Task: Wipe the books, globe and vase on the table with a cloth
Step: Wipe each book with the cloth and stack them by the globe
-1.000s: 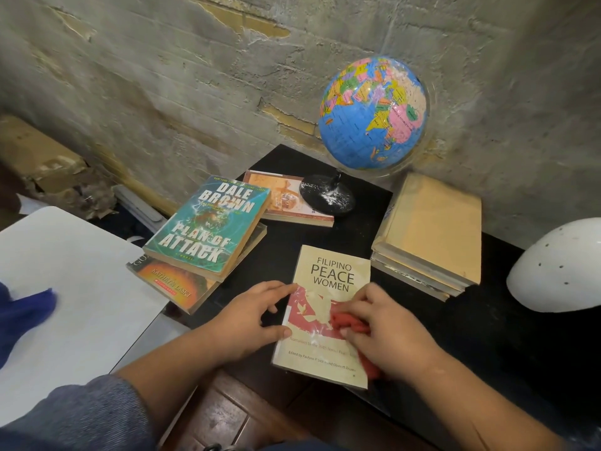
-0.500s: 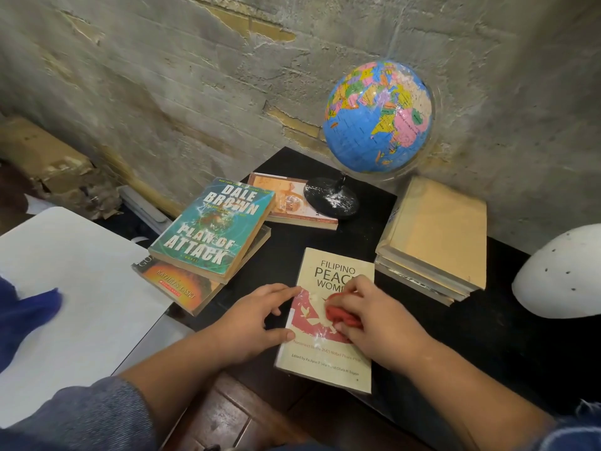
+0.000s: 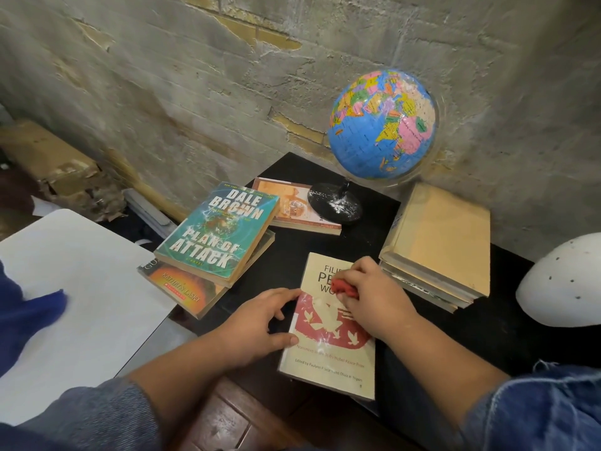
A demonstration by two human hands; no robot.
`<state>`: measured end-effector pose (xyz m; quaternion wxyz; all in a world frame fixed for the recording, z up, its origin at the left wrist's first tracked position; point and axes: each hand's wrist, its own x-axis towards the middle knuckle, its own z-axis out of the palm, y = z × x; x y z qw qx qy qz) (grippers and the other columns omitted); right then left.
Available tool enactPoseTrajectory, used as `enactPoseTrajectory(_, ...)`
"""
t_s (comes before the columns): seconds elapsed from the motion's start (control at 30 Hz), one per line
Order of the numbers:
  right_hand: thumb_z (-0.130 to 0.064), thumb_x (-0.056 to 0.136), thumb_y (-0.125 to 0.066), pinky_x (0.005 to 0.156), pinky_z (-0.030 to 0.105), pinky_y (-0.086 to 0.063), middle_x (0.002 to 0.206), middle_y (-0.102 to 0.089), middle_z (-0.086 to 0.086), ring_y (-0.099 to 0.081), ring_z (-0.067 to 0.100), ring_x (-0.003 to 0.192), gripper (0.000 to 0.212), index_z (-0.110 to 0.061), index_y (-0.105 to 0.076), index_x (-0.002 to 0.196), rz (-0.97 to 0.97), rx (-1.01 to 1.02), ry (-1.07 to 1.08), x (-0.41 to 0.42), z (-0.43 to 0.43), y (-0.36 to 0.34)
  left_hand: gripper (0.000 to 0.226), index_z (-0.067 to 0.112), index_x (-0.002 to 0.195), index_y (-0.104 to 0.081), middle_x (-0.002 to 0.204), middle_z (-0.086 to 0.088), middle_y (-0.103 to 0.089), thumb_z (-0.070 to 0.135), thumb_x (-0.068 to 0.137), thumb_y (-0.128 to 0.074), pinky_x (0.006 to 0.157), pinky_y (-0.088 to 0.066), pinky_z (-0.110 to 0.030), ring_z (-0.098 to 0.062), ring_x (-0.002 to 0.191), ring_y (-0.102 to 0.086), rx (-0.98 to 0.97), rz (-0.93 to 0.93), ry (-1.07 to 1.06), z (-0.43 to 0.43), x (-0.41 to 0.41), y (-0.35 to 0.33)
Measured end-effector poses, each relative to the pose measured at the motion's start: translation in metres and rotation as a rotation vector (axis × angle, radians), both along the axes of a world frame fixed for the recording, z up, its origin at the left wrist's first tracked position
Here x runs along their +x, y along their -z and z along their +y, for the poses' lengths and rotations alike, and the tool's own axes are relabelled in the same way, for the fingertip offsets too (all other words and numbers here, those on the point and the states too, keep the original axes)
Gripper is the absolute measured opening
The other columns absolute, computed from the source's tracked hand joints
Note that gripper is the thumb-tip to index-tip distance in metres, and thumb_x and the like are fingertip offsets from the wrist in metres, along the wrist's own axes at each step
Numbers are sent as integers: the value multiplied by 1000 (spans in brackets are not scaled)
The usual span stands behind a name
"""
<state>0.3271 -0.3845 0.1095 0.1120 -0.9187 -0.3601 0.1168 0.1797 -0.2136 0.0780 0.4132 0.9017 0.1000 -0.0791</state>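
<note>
glossy paper book cover (image 3: 328, 346), soft red cloth (image 3: 345, 287), shiny plastic globe (image 3: 381, 123), matt black table (image 3: 507, 333), rough plaster wall (image 3: 195, 76)

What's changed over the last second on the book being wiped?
The right hand, gripping the red cloth, slid from the middle of the Filipino Peace Women book up to its title. Nothing was picked up or let go. The left hand still steadies its left edge; the globe and Plan of Attack book are unmoved.

The person is wearing sleeves that are ending partway up the forearms. The right sleeve (image 3: 553, 411), near right, is showing mid-blue denim with a pale, frayed edge. The left sleeve (image 3: 107, 415), near left, is looking greyer and finely textured. The left hand (image 3: 257, 323) and right hand (image 3: 374, 294) are showing bare.
</note>
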Motion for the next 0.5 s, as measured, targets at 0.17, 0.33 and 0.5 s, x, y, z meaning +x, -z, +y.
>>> enactPoseTrajectory(0.17,-40,90,-61,89,24,-47,117,-37,-20,-47,5,105,35,-46,-55,124,114,-27,-187,-4,4,-3,76,38,146,-25,140,20,-33,30,84,-69,78,-41,-10,-1,104,-48,-9,14,7,1,0,-2)
enactPoseTrajectory(0.33,-39,90,-60,87,23,-48,118,-36,-17,-48,7,103,36,-44,-54,125,-12,-10,-84,-3,11,2,76,39,145,-26,140,20,-34,30,84,-69,80,-42,-11,1,104,-48,-20,19,-4,1,0,-2)
enactPoseTrajectory(0.5,-39,90,-61,91,25,-47,119,-38,-18,-47,5,108,35,-46,-56,124,83,-19,-126,8,7,-3,76,37,145,-28,140,21,-31,30,83,-70,78,-41,-10,1,104,-48,-27,19,-5,2,1,-1)
